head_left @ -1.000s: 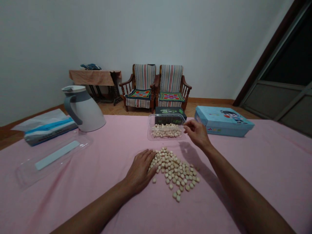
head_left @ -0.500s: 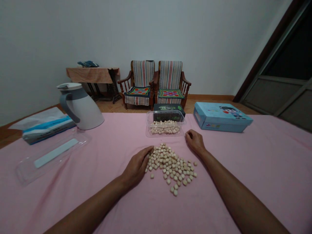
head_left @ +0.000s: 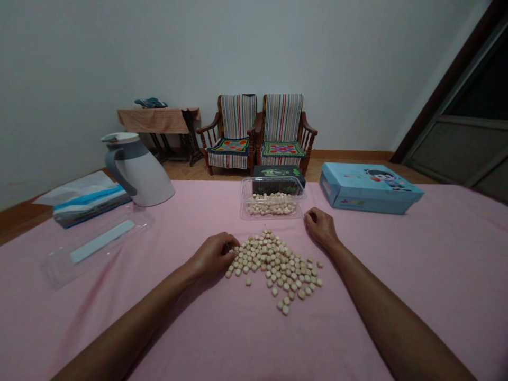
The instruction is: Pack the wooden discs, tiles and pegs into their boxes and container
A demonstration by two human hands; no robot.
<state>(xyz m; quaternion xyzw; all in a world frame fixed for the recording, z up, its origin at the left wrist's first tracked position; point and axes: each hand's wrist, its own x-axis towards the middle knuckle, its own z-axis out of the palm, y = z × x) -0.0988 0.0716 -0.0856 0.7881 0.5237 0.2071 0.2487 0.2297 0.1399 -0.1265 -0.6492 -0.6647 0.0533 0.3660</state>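
Observation:
A loose heap of small cream-coloured, rounded-square pieces (head_left: 273,259) lies on the pink cloth, a few strays at its near side. At the heap's left edge is my left hand (head_left: 214,254), fingers curled in and fingertips against the outermost pieces; whatever they pinch is hidden. My right hand (head_left: 320,227) rests on the cloth to the right of the heap, closed in a loose fist with nothing visible in it. Just beyond, a clear plastic box (head_left: 243,203) with its lid raised at the back holds more of the same pieces.
Behind the plastic box stands a black box (head_left: 278,172); a light-blue box (head_left: 369,196) is to its right. On the left are a white-and-grey jug (head_left: 148,177), a tissue pack (head_left: 93,203) and a clear plastic lid (head_left: 99,246). Two chairs (head_left: 262,132) stand beyond the table.
My left hand has shifted left and its fingers have curled in. Pieces at the heap's left edge now spread further left. My right hand stays by the plastic box. The view has moved slightly.

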